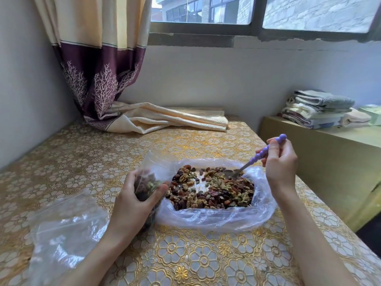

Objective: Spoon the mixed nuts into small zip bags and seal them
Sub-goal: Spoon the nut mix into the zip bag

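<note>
head view: left hand point(134, 195) grip around part-filled zip bag point(152, 178), touching nut pile point(212, 188)'s left edge. right hand point(279, 162) grip pinches spoon point(266, 153), bowl in pile. risk: bag mouth sags, nuts spill onto surface point(185, 254).

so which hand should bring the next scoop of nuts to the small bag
Right. The right hand already holds the spoon, its bowl in the mixed nuts. The left hand grips the small zip bag, partly filled, beside them.
</note>
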The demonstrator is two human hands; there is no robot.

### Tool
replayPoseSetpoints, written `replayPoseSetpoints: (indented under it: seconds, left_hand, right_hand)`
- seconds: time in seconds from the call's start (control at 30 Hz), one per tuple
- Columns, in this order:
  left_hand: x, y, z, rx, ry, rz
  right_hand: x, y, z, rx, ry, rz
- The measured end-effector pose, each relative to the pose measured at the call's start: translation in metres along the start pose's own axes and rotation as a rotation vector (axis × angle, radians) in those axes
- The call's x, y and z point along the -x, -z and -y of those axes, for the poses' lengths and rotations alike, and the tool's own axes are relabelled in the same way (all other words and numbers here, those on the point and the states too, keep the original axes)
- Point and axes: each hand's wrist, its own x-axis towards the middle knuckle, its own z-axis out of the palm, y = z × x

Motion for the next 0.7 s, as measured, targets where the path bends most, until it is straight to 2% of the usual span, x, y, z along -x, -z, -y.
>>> replayPoseSetpoints:
  seconds: [0.33, 0.7]
  left_hand:
    - [-0.001, 0.000, 0.001, 0.009, -0.010, 0.010]
    - [-0.001, 0.000, 0.000, -0.023, -0.047, 0.020]
  right_hand:
    - [0.002, -0.003, -0.014, 0.040, -0.208, 0.026]
    - [0.006, -0.009, -0.004, -0.179, -0.325, -0.004]
